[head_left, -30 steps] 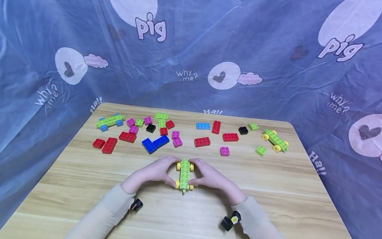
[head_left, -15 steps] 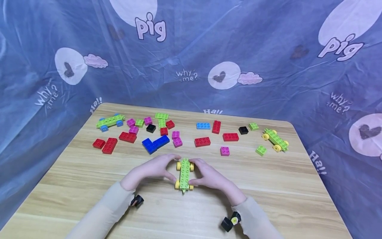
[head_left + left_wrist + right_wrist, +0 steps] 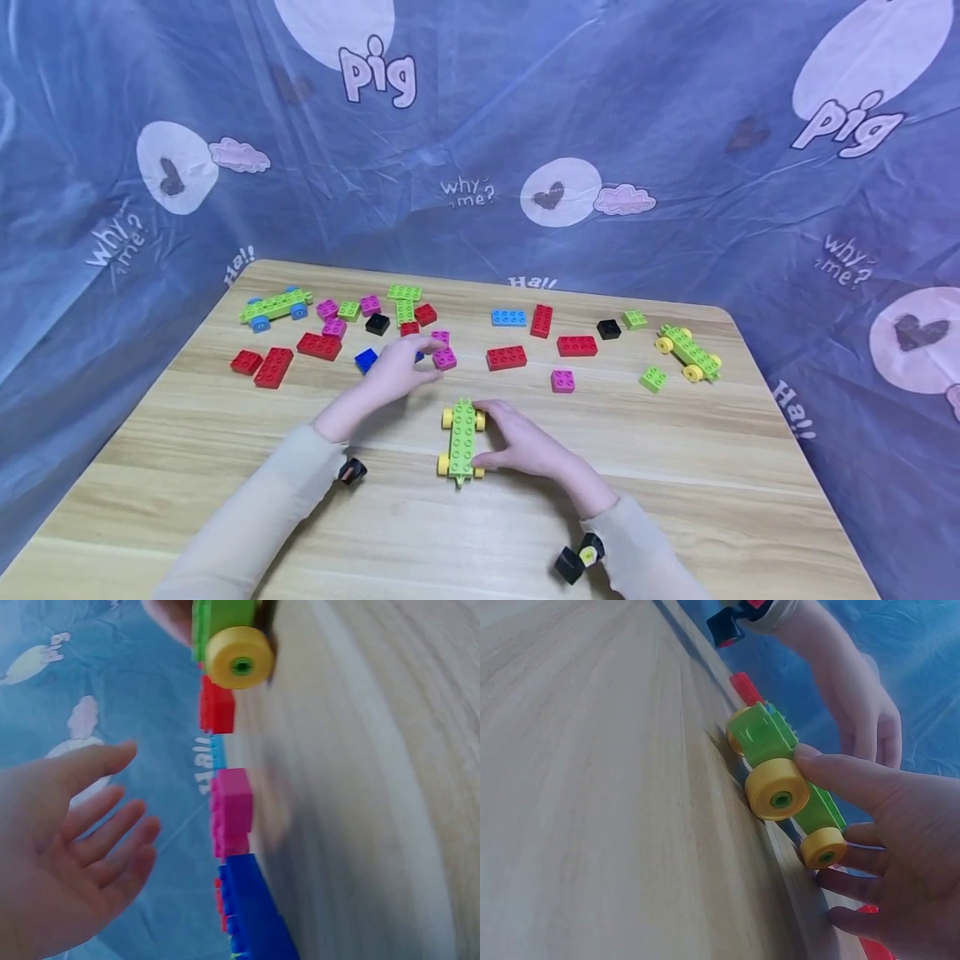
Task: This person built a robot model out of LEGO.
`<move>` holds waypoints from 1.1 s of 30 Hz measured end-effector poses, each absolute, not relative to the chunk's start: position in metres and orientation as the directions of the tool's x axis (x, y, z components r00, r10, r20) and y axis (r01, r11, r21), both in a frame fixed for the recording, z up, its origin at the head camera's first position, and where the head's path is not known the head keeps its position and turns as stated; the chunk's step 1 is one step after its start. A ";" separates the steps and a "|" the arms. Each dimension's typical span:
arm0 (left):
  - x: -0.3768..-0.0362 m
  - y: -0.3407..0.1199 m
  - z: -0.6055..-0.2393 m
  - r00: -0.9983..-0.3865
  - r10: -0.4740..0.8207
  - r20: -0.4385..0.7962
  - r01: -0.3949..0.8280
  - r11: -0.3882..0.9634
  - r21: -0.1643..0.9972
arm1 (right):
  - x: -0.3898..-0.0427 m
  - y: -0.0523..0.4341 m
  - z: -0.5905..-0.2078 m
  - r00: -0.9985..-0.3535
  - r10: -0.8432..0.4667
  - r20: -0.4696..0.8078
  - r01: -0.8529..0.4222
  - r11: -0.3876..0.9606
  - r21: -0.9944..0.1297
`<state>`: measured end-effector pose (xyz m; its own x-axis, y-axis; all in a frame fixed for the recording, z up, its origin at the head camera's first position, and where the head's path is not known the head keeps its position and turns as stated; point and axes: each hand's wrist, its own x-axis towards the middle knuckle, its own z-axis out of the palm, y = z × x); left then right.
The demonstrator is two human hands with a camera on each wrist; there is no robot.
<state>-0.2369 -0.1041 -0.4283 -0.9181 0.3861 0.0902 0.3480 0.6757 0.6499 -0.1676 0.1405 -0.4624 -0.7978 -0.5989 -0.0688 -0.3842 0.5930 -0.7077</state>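
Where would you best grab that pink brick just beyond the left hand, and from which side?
Probably from above, pinching the pink brick across its two short side walls. It lies flat, studs up, and the left hand hovers open beside it. The blue brick sits clear of it on the table.

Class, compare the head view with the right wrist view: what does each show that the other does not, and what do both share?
Only the head view shows the whole table, the loose bricks, two other wheeled cars and the patterned backdrop. Only the right wrist view shows the yellow wheels side-on, with a fingertip touching the nearer one. Both show the green car, the right hand against it and the left hand apart from it.
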 end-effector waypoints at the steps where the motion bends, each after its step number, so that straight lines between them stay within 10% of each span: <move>1: -0.238 -0.103 -0.430 -0.925 0.365 0.104 0.341 0.681 0.648 | -0.167 0.140 -0.462 -0.797 -0.599 -0.071 -0.382 0.592 -0.710; 33: -0.259 -0.085 -0.450 -0.932 0.344 0.115 0.356 0.806 0.472 | -0.167 0.140 -0.463 -0.805 -0.587 -0.086 -0.367 0.607 -0.705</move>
